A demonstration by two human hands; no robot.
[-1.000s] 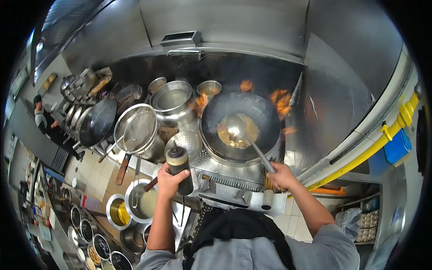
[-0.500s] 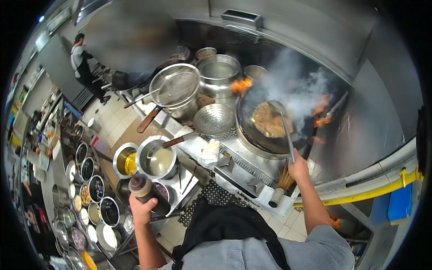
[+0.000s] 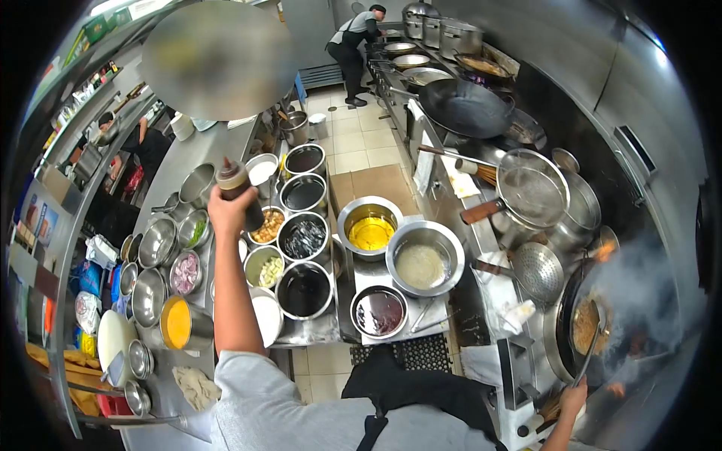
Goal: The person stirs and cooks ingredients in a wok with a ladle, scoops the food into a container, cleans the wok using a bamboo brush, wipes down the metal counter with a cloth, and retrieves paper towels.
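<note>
My left hand (image 3: pixel 229 213) is closed around a squeeze bottle (image 3: pixel 235 179) of dark sauce. It is held upright over the left counter, above several pots and bowls. Just beside it are a bowl of diced brown food (image 3: pixel 268 225) and a pot of dark liquid (image 3: pixel 302 234). At the lower right, my right hand (image 3: pixel 574 398) is wrapped round the handle of a metal ladle (image 3: pixel 590 352). The ladle's head rests in brown food (image 3: pixel 586 325) inside a smoking wok (image 3: pixel 562 331). Small flames show around the wok.
A pot of yellow oil (image 3: pixel 371 232) and a pot of cloudy liquid (image 3: pixel 423 263) stand between counter and stove. A perforated skimmer (image 3: pixel 538 272) and a mesh strainer (image 3: pixel 532 188) lie near the wok. One co-worker (image 3: pixel 350 56) stands at the far stove; another (image 3: pixel 143 154) is behind the left shelving.
My view has turned left, towards the counter. My left hand has carried the squeeze bottle out over the counter's pots. My right hand still grips the ladle in the wok.
</note>
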